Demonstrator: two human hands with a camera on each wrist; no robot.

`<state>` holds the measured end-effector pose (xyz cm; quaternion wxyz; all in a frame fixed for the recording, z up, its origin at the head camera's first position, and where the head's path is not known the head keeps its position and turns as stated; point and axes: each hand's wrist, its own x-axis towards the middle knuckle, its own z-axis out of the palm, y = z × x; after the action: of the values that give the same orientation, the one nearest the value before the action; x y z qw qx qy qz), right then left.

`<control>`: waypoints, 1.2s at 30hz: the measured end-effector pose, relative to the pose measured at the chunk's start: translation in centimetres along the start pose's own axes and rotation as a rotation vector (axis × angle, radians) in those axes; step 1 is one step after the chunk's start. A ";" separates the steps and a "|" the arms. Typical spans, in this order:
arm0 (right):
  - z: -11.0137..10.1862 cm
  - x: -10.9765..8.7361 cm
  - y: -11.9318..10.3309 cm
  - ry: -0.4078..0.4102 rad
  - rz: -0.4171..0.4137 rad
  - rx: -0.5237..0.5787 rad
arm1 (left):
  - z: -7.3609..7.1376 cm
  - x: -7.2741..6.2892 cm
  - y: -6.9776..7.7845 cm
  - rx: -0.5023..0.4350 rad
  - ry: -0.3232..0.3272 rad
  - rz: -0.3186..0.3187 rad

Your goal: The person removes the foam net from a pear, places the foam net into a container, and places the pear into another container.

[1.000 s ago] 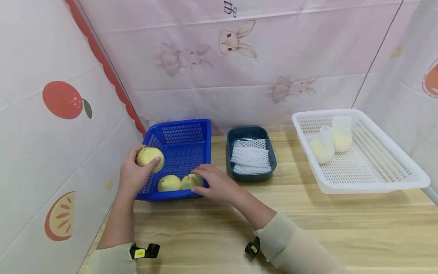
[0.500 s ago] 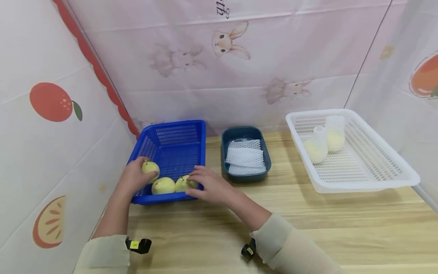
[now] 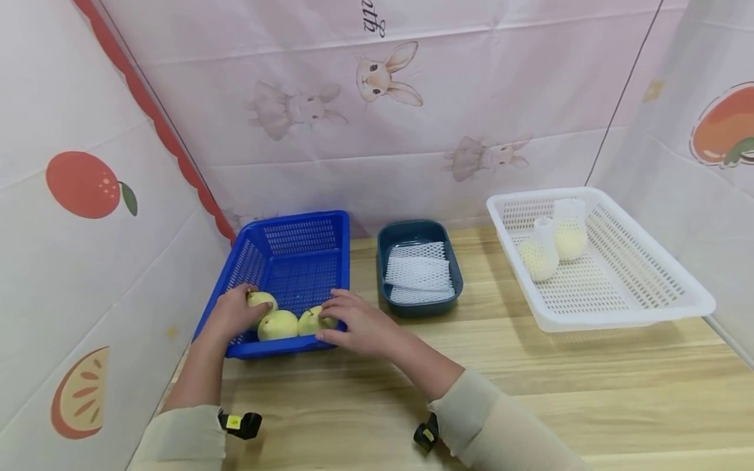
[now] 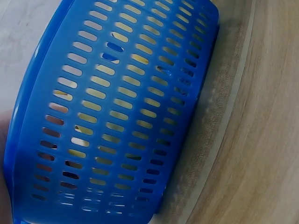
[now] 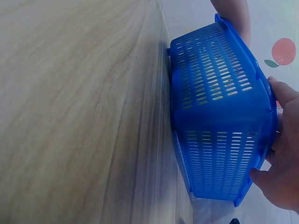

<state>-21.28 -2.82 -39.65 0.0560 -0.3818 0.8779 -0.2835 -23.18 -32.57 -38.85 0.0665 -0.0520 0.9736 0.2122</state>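
The blue basket (image 3: 344, 261) stands at the left of the table, with three pale yellow-green pears along its near side. My left hand (image 3: 230, 317) grips the left pear (image 3: 262, 301) inside the basket, thumb on its near side. Beside it lies the middle pear (image 3: 278, 325). My right hand (image 3: 362, 324) is at the near right corner, its loosely bent fingers over the right pear (image 3: 312, 320) and its thumb by the rim. In the right wrist view, this hand (image 5: 285, 158) reaches over the basket's rim. The left wrist view shows mostly the basket's slotted wall (image 4: 126, 102).
A dark teal tray (image 3: 421, 311) holds white foam net sleeves (image 3: 418, 273). To the right, a white basket (image 3: 636, 317) contains two pears in foam nets (image 3: 538, 260). Printed cloth walls (image 3: 436, 78) stand behind and at both sides of the wooden table (image 3: 530, 386).
My left hand has lowered its pear into the basket's near left corner, beside the other two. The right hand has stayed at the near right corner. The head view has shifted slightly.
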 end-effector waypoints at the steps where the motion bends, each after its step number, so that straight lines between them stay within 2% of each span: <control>1: 0.0 0.0 0.0 0.000 -0.001 -0.002 | 0.0 0.1 0.0 0.000 0.001 -0.005; 7: -0.1 0.0 0.0 -0.001 -0.009 -0.003 | -0.1 0.2 0.1 -0.011 0.039 -0.028; 14: -0.1 0.1 0.1 0.001 -0.029 -0.042 | -0.3 0.0 0.4 -0.003 0.113 0.010; 18: -0.1 0.0 0.0 -0.005 -0.043 -0.080 | -0.4 -0.4 1.2 0.006 0.168 0.030; 21: -0.1 -0.3 0.0 0.001 -0.055 -0.103 | -0.6 -1.0 2.7 0.010 0.210 0.047; 24: -0.4 -0.7 0.2 0.022 -0.063 -0.111 | -0.8 -1.8 4.7 0.003 0.259 0.096; 29: -2.0 -2.5 1.5 0.083 -0.049 -0.087 | -0.3 -3.3 8.4 -0.015 0.326 0.239; 36: -5.9 -5.3 4.6 0.183 0.013 -0.048 | 2.3 -4.2 13.2 -0.010 0.375 0.459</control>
<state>-22.39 6.09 -37.87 -0.0315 -0.3497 0.8884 -0.2958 -20.51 -19.35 -34.89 -0.1644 0.1307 0.9541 0.2133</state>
